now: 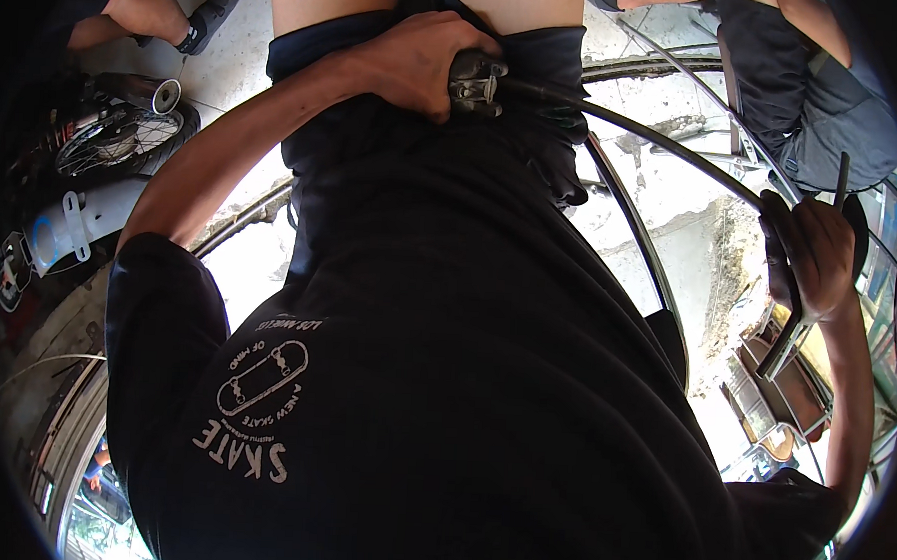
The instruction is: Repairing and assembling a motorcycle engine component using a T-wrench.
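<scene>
My left hand (418, 63) is closed on a black block-like piece with metal jaws or fittings (477, 83), just above my lap. From that piece a long, thin, dark curved bar (640, 131) runs to the right. My right hand (820, 261), raised out to the right, has its fingers wrapped round the bar's far end. Below that hand a slim two-pronged metal end (784, 347) sticks out, and a dark tip (844, 172) shows above it. Whether these belong to the bar or to a separate tool, I cannot tell.
A bicycle wheel (119, 146) lies at the left, near a white plastic part (85, 226). Another person's sandalled foot (212, 14) is at the far left. Someone in dark clothes (826, 106) sits at the far right. A brown box-like thing (796, 385) stands below my right hand.
</scene>
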